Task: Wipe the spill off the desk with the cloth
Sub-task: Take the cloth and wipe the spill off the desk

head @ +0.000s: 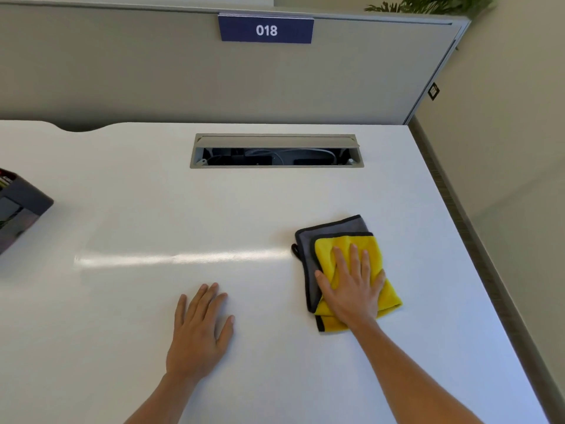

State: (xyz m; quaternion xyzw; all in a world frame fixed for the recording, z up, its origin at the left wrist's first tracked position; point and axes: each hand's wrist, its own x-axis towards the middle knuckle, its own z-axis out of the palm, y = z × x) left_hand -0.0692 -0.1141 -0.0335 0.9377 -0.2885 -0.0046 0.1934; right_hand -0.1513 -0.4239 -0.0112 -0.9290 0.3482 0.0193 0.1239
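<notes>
A folded yellow and grey cloth [331,240] lies on the white desk [153,209] at the right. My right hand [351,286] lies flat on top of it, fingers spread, pressing it onto the surface. My left hand [200,328] rests palm down on the bare desk to the left of the cloth, holding nothing. No spill is plainly visible; a bright streak of reflected light [183,258] runs across the desk left of the cloth.
An open cable hatch [276,151] is set into the desk near the back. A grey partition with a blue "018" sign [266,29] stands behind. A dark box [18,206] sits at the left edge. The desk's right edge [477,255] drops to the floor.
</notes>
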